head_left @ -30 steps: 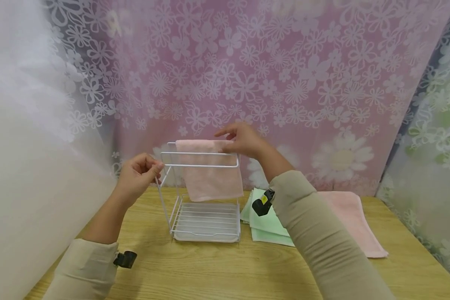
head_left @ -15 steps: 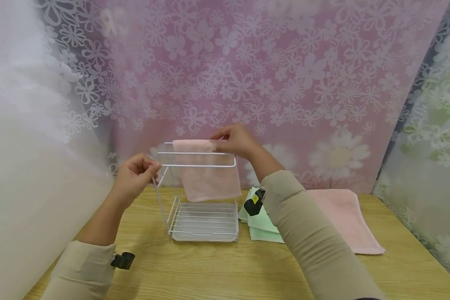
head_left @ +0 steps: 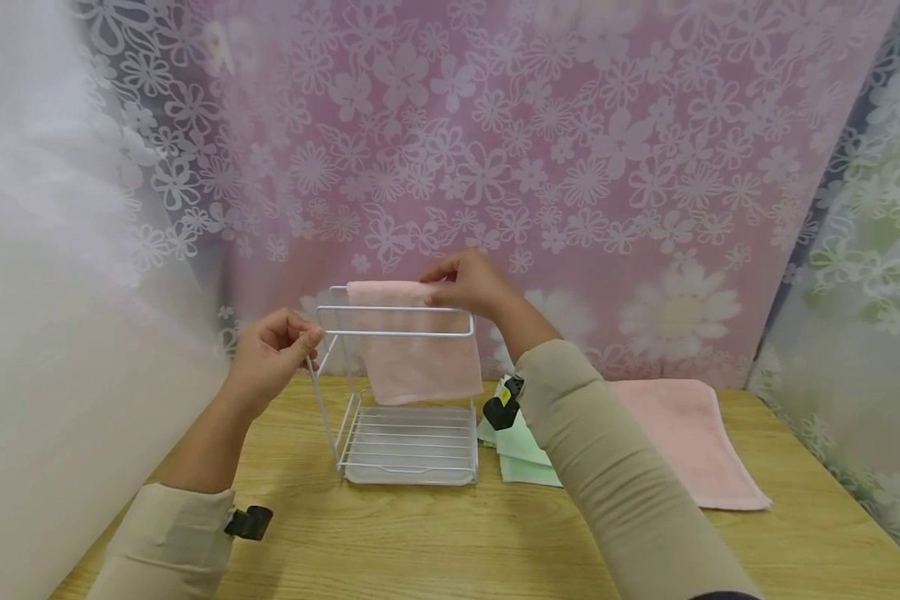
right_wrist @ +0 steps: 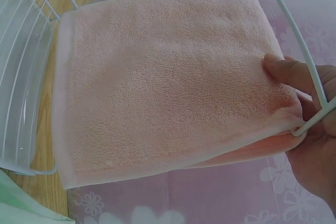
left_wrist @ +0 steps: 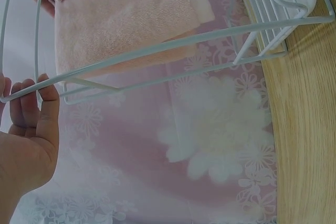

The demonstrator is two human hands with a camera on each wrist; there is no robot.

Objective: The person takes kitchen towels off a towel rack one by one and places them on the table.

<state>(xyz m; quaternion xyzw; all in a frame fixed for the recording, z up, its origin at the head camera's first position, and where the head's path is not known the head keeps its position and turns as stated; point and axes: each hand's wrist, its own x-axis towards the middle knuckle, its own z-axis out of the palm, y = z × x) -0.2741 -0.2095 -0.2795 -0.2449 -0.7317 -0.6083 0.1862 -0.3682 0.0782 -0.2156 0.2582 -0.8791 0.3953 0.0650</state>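
A white wire rack (head_left: pixel 397 334) with a slatted base stands on the table. Over its rear top bar hangs a folded pink towel (head_left: pixel 423 367), its lower edge above the base. My left hand (head_left: pixel 268 360) holds the rack's upper left corner; in the left wrist view its fingers (left_wrist: pixel 49 111) curl around the white wire. At the right end of the rear bar, my right hand (head_left: pixel 476 286) pinches the towel's top, thumb in front. The right wrist view shows the thumb (right_wrist: pixel 291 72) pressed on the terry cloth (right_wrist: pixel 168 77), with the other fingers behind it.
A white drip tray (head_left: pixel 412 478) lies under the rack's slats. Right of the rack are a folded green towel (head_left: pixel 525 458) and another pink towel (head_left: pixel 682 425), both partly behind my right sleeve. A flowered pink curtain (head_left: pixel 450 167) hangs behind the wooden table (head_left: pixel 390 542).
My right hand has slid slightly left along the towel's top edge. The left hand keeps its hold on the rack, and the whole head view has shifted a little.
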